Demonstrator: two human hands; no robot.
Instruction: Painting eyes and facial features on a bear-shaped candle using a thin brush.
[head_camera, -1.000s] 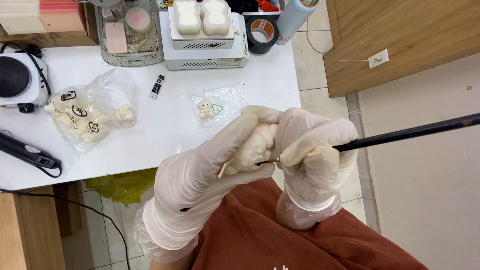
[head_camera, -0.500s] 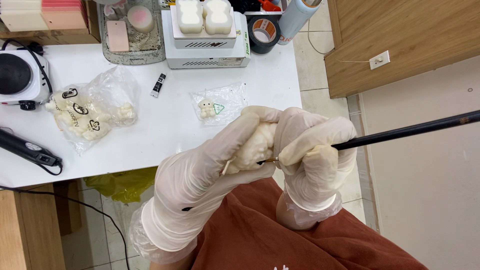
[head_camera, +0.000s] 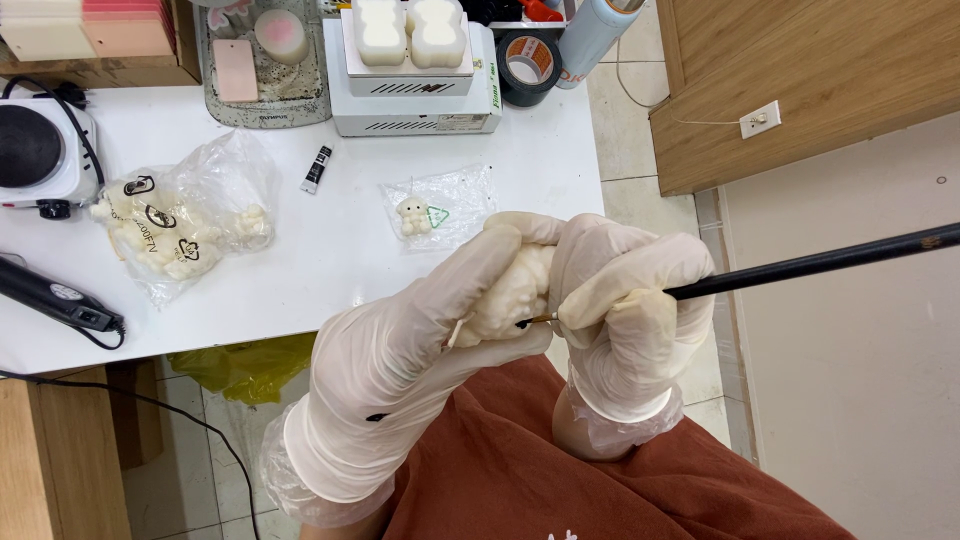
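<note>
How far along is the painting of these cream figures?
Done: nothing visibly finished. In hand: left hand grips a cream figure; right hand touches a fine brush tip to it. Left: the bagged small figure and bagged figures lie untouched on the table.

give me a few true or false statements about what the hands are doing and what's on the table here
1. The left hand grips a small cream figure. True.
2. The right hand holds a pair of scissors. False: it holds a long black brush.
3. Both hands are bare. False: both wear pale gloves.
4. The brush tip touches the cream figure. True.
5. A small figure in a clear bag lies on the white table. True.
6. The roll of black tape sits on the floor. False: it is on the table.
</note>
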